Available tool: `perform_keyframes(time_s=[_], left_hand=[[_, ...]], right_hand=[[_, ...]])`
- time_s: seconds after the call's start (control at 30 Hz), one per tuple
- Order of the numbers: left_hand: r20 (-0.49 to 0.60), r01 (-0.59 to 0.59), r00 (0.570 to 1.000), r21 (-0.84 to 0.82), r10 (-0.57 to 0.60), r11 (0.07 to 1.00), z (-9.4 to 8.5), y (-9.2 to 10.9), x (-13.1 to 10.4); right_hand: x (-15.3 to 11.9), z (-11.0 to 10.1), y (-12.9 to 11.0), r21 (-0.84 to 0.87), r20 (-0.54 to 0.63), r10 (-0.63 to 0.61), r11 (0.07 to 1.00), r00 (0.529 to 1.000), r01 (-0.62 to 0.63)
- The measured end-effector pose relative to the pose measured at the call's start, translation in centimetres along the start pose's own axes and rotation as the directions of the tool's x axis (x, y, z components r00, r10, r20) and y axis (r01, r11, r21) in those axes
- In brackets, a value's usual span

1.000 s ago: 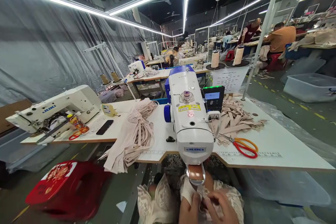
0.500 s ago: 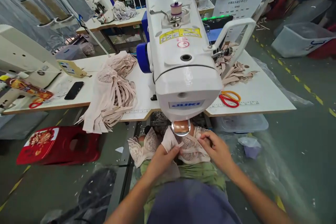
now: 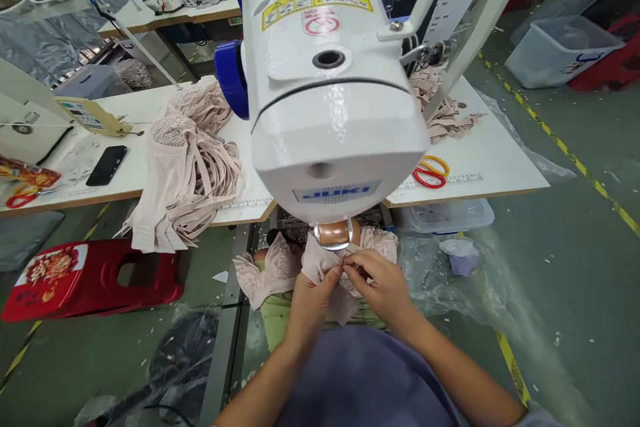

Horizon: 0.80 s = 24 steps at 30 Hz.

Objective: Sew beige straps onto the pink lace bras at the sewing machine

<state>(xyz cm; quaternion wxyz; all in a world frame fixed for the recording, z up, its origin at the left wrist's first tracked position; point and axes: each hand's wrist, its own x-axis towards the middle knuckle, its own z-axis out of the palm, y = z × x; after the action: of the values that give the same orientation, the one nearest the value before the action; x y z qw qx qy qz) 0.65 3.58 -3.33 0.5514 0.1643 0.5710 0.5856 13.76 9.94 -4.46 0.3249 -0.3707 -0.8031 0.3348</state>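
Note:
A pale pink lace bra (image 3: 281, 260) lies across my lap, under the head of a white sewing machine (image 3: 335, 140). My left hand (image 3: 311, 300) is closed on the bra's fabric, thumb against its edge. Close by, my right hand (image 3: 379, 283) pinches the bra too, with its fingertips touching my left thumb. Whatever small piece sits between the fingertips is too hidden to make out. Just above both hands is the machine's shiny metal-rimmed front part (image 3: 334, 235); the needle is out of sight.
A heap of pale pink bras (image 3: 187, 173) hangs over the table edge at left, beside a black phone (image 3: 107, 165). Scissors with red and yellow handles (image 3: 431, 172) and beige straps (image 3: 447, 113) lie at right. A red stool (image 3: 95, 277) lies on the floor.
My right hand has moved left and now meets my left hand at the fabric. The head view has come closer to the machine.

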Motion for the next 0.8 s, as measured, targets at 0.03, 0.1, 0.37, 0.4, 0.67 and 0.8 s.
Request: perform_keyframes(time_s=[0.03, 0.1, 0.37, 0.4, 0.67, 0.8], left_hand=[[-0.002, -0.017, 1.0, 0.046, 0.017, 0.999, 0.0, 0.0, -0.1], [0.01, -0.052, 0.999, 0.139, 0.051, 0.989, 0.0, 0.0, -0.3], [0.059, -0.162, 0.987, 0.307, 0.151, 0.938, -0.2, 0.5, -0.7], [0.077, -0.164, 0.986, 0.309, 0.147, 0.937, -0.3, 0.6, -0.6], [0.203, -0.153, 0.976, 0.363, 0.082, 0.919, -0.5, 1.0, 0.1], [0.232, -0.249, 0.961, 0.482, 0.152, 0.84, -0.8, 1.0, 0.4]], right_hand=[[0.1, -0.1, 0.1, 0.015, 0.025, 0.026, 1.0, 0.999, -0.026], [0.4, -0.5, 0.2, 0.051, 0.094, 0.072, 0.996, 0.993, -0.077], [1.4, -2.3, 0.1, 0.103, 0.314, 0.055, 0.99, 0.948, -0.091], [1.5, -2.4, 0.0, 0.095, 0.336, 0.038, 0.993, 0.941, -0.074], [0.6, -1.9, 0.0, 0.102, 0.314, 0.104, 0.985, 0.944, -0.143], [0.8, -2.5, 0.4, 0.156, 0.393, 0.226, 0.939, 0.891, -0.307]])
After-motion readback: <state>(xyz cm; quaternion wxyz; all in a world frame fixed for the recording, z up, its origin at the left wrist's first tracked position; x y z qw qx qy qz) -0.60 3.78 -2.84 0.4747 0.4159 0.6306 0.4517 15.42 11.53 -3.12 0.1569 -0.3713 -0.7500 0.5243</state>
